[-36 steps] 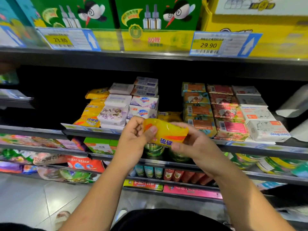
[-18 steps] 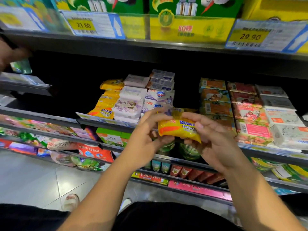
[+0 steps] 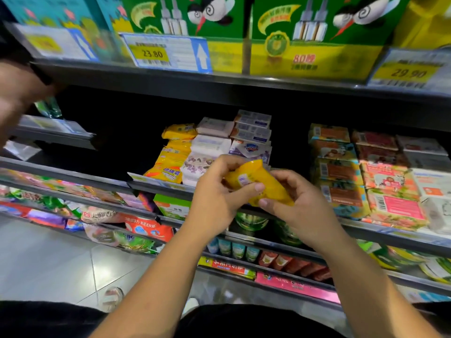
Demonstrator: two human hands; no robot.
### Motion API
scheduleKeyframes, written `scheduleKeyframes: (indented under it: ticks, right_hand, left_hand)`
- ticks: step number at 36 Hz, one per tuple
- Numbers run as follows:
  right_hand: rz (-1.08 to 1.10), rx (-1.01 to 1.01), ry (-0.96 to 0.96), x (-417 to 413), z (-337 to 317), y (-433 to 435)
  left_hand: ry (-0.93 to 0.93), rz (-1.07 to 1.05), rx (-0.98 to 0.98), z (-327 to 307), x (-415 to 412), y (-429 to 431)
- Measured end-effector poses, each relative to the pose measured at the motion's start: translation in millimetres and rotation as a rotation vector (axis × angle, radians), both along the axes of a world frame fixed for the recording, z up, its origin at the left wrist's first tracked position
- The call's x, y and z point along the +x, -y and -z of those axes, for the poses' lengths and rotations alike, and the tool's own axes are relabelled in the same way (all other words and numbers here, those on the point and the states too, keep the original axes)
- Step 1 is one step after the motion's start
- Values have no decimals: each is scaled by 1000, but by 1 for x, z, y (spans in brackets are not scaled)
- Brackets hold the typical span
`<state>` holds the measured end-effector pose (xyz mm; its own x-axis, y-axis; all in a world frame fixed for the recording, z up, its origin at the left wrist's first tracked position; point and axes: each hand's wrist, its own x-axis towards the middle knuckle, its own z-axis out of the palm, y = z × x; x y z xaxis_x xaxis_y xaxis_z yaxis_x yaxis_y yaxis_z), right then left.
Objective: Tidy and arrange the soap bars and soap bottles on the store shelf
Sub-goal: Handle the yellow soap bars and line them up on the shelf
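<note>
Both hands are on one yellow soap bar. The left hand has its fingers curled over the near end, and the right hand pinches the other end from below, just in front of the shelf. Up and left of the left hand, the yellow stack looks slumped. Right of the right hand, the orange and pink stacks sit pretty neat. I'd say it's mostly tidy, with this bar not shelved yet.

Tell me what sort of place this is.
Most likely a supermarket aisle: price tags clipped along the shelf edge, packaged soap bars stacked in rows, and boxed goods above. The left hand and right hand hold a yellow soap bar.
</note>
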<state>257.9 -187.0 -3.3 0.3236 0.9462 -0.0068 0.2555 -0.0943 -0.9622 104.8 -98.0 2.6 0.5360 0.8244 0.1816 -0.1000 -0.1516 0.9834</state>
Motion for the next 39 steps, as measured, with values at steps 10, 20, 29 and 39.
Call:
scheduleKeyframes:
  ticks: [10, 20, 29, 39]
  right_hand:
    - [8, 26, -286, -7, 4, -19]
    - [155, 254, -97, -4, -19, -25]
    - [86, 214, 67, -25, -20, -30]
    - [168, -101, -371, -18, -26, -39]
  left_hand:
    - [-181, -21, 216, -19, -3, -27]
    - [-320, 97, 110, -11, -23, -33]
    - [-322, 116, 68, -2, -25, -37]
    - [-132, 4, -332, -26, -29, -49]
